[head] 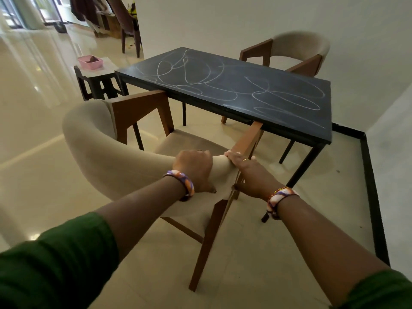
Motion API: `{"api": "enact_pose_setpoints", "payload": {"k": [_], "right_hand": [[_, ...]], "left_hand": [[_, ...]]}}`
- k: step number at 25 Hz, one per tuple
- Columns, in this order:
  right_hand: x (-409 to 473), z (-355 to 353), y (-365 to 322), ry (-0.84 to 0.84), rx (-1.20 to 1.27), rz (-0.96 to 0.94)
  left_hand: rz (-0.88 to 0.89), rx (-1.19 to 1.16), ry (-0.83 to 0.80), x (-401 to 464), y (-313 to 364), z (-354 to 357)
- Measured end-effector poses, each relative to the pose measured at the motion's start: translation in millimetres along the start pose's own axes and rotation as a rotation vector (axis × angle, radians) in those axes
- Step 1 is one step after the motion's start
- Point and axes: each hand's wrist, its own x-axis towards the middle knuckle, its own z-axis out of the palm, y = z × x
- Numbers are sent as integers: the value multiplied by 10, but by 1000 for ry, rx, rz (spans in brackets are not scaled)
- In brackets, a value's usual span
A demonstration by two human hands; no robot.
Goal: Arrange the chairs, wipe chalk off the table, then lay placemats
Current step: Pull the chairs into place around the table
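Both hands, left hand (194,169) and right hand (247,172), grip the near armchair's (107,141) curved backrest at its right end. Just beyond the grip, its wooden arms meet the chalk-scribbled table (223,85); pushing harder risks jamming them against the edge.

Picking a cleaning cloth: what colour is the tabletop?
Black tabletop, scribbled with white chalk; head view.

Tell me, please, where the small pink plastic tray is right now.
In the head view's upper left, the small pink plastic tray sits on a dark side stool beside the chalk-marked black table.
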Motion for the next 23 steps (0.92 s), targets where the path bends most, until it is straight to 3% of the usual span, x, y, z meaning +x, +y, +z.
{"api": "enact_pose_setpoints", "payload": {"k": [4,10,15,19,23], "right_hand": [[147,-40,237,-81,-14,-88],[547,-19,492,-77,-126,-190],[995,-16,858,-146,-230,-272],[1305,-146,1126,-167,-207,-312],[1539,-183,1329,-180,-268,-421]], "left_hand": [[-194,-13,-86,329,451,11],[-200,-16,-208,822,696,67],[-220,-246,-267,1324,752,216],[-235,-522,-424,1741,688,409],[-385,-481,-417,1947,744,514]]}}
